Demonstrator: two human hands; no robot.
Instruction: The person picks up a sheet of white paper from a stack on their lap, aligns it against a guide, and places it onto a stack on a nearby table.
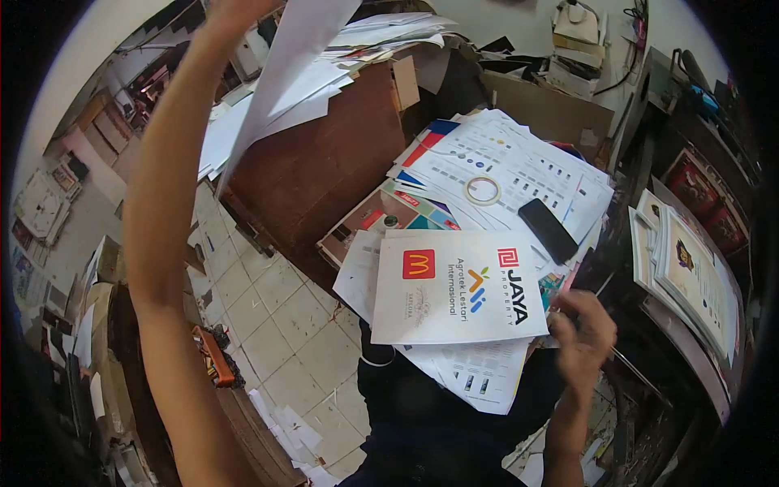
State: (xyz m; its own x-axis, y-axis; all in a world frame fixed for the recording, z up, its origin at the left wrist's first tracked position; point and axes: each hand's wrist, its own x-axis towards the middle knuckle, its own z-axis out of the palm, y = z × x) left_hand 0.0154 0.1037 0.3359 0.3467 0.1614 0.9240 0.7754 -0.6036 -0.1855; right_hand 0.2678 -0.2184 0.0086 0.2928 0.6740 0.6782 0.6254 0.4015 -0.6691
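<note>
My left arm is raised at the upper left, and my left hand [237, 11] is partly cut off by the top edge. A large white sheet of paper [284, 77] hangs from it in the air, slanting down and left. My right hand [586, 331] is beside the right corner of a white printed sheet [442, 316] with coloured logos. Its fingers are loosely curled, thumb apart, and nothing shows between them. The printed sheet lies on a pile of papers over my lap. Another printed page [479, 381] sticks out below it.
A roll of tape [483, 190] and a black phone [548, 230] lie on the printed papers [519, 154] behind. Left of them stands a brown cabinet [324, 146] topped with loose paper. Framed certificates [690, 276] lean at the right. An orange box [213, 357] sits at the left.
</note>
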